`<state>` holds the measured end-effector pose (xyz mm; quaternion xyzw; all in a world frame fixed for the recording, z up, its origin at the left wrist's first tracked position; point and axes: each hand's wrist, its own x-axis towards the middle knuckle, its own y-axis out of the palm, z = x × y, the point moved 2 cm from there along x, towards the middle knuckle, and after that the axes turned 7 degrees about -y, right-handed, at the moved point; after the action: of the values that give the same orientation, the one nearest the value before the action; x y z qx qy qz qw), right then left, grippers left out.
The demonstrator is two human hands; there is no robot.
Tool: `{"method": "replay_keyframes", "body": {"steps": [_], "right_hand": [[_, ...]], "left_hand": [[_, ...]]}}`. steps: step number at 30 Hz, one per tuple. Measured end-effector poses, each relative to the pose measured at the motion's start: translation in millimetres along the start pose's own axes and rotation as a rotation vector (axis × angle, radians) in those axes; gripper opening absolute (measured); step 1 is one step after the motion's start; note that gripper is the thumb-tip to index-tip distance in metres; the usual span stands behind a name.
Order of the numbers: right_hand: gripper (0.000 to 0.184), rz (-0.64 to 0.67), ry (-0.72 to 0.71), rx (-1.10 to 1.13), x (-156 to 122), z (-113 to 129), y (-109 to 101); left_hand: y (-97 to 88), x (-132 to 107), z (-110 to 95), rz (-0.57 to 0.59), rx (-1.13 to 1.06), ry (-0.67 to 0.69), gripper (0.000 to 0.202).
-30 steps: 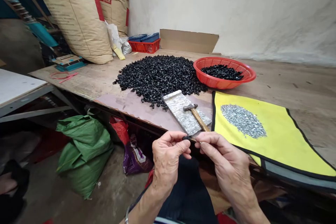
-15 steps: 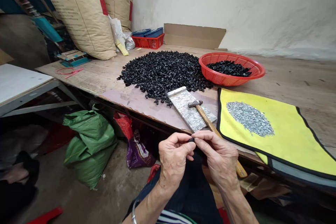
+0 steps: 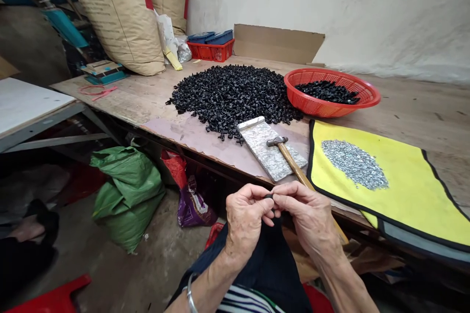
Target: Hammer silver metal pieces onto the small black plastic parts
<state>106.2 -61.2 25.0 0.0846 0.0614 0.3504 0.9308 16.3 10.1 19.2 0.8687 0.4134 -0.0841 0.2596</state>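
Note:
Above my lap, my left hand and my right hand meet fingertip to fingertip. Both pinch one small black plastic part, most of it covered by the fingers. Just beyond them a hammer rests with its head on a mottled grey metal plate, its handle running behind my right hand. A large heap of black plastic parts lies past the plate. On a yellow cloth to the right is a pile of small shiny metal pieces.
A red plastic basket holds more black parts beside the heap. Paper sacks, a red crate and a cardboard strip stand behind. Below the table edge are a green sack and a purple bag.
The view has shifted slightly, so the table things sit a little higher and further right. Both hands keep pinching the small black part, with only slight finger movement.

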Motion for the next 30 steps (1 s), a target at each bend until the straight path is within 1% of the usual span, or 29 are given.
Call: {"method": "replay_keyframes", "body": {"steps": [3,6,11,16,18,22,24,26,28,30], "right_hand": [[0.011,0.031,0.071,0.069,-1,-2,-2],[0.013,0.012,0.131,0.101,-2,-2,-4],[0.015,-0.065,0.133,0.093,-3,1,-5],[0.016,-0.110,0.112,0.075,-1,0,-2],[0.016,-0.102,0.091,0.050,2,1,-1],[0.020,-0.036,0.059,-0.041,10,9,-4],[0.025,-0.016,0.051,-0.122,16,15,-10],[0.032,-0.043,0.013,-0.267,22,21,-19],[0.033,-0.098,-0.106,-0.551,29,27,-29],[0.028,-0.150,-0.294,-0.963,35,31,-34]], "left_hand": [[0.1,-1,4,0.039,-0.046,-0.023,0.008],[0.8,0,8,0.076,-0.092,-0.046,0.011],[0.9,4,10,0.142,-0.130,-0.061,0.014],[2.6,10,11,0.119,-0.161,-0.086,0.013],[5.1,13,10,0.112,-0.186,-0.100,0.013],[9.3,20,4,0.116,-0.235,-0.101,0.016],[9.0,25,0,0.102,-0.257,-0.098,0.018],[7.2,31,-4,0.074,-0.272,-0.083,0.020],[5.0,39,-8,0.041,-0.268,-0.062,0.022],[3.7,48,-13,0.018,-0.251,-0.045,0.023]]}}
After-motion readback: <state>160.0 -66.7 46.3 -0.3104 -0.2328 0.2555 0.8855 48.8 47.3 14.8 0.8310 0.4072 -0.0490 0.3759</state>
